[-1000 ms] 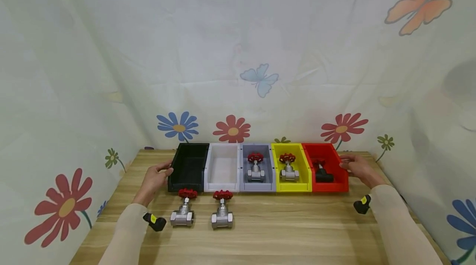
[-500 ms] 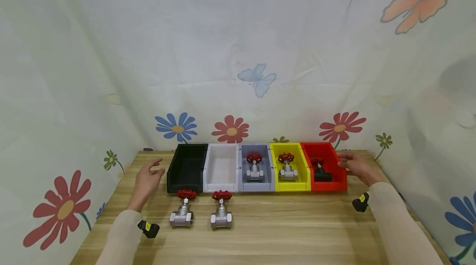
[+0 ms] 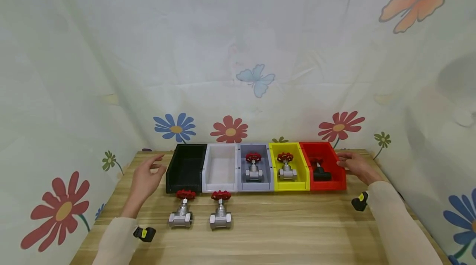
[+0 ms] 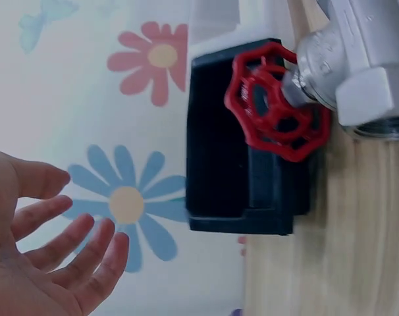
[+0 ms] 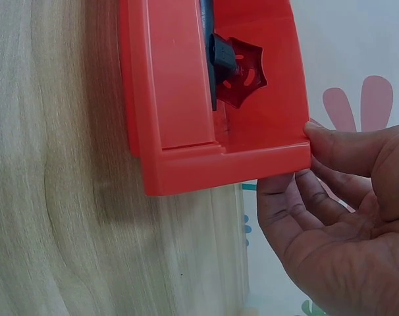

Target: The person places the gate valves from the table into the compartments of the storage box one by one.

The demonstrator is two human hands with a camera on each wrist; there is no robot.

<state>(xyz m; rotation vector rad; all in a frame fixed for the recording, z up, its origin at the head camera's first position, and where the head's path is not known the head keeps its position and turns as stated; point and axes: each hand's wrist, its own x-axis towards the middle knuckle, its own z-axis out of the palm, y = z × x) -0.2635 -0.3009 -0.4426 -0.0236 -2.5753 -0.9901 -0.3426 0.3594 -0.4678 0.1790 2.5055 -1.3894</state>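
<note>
My left hand [image 3: 146, 178] hovers just left of the black bin [image 3: 186, 168], its fingers relaxed and apart from the bin, holding nothing. At the far right of the row, my right hand [image 5: 344, 210] grips the side wall of the red bin [image 5: 186, 99], thumb on the rim and fingers on the outside. Inside that bin lies a black valve [image 3: 321, 173] with a red handwheel. Two silver gate valves with red handwheels, one on the left [image 3: 181, 215] and one beside it [image 3: 221, 215], stand on the table before the black and white bins.
Between the end bins stand a white bin [image 3: 221, 168], a grey-blue bin [image 3: 243, 184] and a yellow bin [image 3: 277, 186]. The grey-blue and yellow ones each hold a silver valve. A flowered curtain [image 3: 186, 91] hangs right behind the wooden table [image 3: 282, 232].
My left hand has let go of the black bin's side and drawn back to the left. My right hand stays on the red bin, and the valves have not moved.
</note>
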